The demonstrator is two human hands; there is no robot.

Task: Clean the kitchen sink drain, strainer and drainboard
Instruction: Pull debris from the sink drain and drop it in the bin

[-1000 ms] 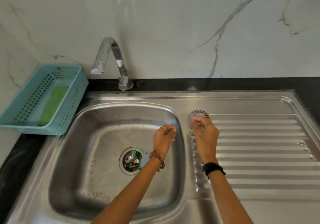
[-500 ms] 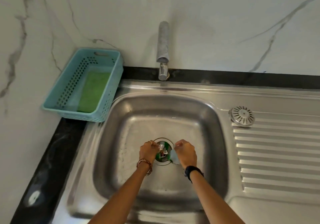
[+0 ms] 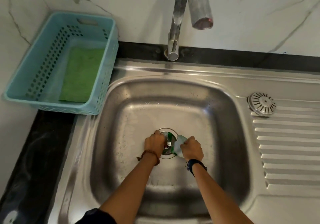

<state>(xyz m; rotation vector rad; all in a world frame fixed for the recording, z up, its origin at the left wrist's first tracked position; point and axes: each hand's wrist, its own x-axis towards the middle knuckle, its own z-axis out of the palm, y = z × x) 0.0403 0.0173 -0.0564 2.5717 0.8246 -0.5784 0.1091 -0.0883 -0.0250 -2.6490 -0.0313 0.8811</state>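
Both hands are down in the steel sink basin (image 3: 216, 137) at the round drain (image 3: 166, 156). My left hand (image 3: 154, 141) rests on the drain's left rim, fingers curled over scraps of wrapper in the hole; what they pinch is hidden. My right hand (image 3: 191, 148) is closed on a pale, green-edged piece of plastic wrapper (image 3: 178, 145) at the drain's right edge. The round slotted metal strainer (image 3: 262, 103) lies on the ribbed drainboard (image 3: 287, 147) at its upper left corner, apart from both hands.
A light blue perforated basket (image 3: 43, 64) holding a green scouring pad (image 3: 82, 74) stands on the black counter (image 3: 39, 146) left of the sink. The tap (image 3: 174, 28) rises behind the basin, its spout (image 3: 200, 5) overhanging. White marble wall behind.
One second ago my right hand was at the strainer on the drainboard. Both hands then went down to the drain, and my right hand now grips the wrapper. The view has moved closer.
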